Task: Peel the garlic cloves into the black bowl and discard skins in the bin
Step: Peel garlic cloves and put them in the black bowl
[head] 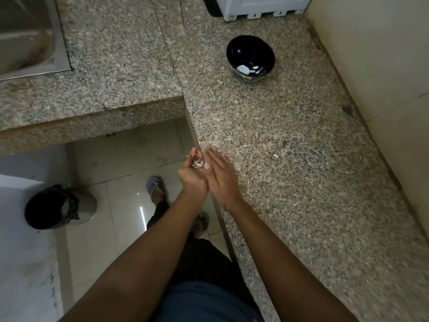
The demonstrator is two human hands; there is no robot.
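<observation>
My left hand (pixel 192 174) is cupped palm up just off the counter's edge, and a small heap of garlic skins (pixel 197 162) lies in it. My right hand (pixel 220 175) lies flat with straight fingers on the granite counter (pixel 290 159), its side against the left hand. The black bowl (pixel 251 57) stands farther back on the counter with a few peeled white cloves (pixel 246 69) in its bottom. The bin (pixel 58 206), lined with a black bag, stands on the floor to the lower left.
A small pale scrap (pixel 275 156) lies on the counter right of my hands. A steel sink (pixel 30 36) is at the top left, a white appliance (pixel 262 6) at the back, a wall (pixel 383 66) on the right. My sandalled feet (pixel 156 187) stand on the tiled floor.
</observation>
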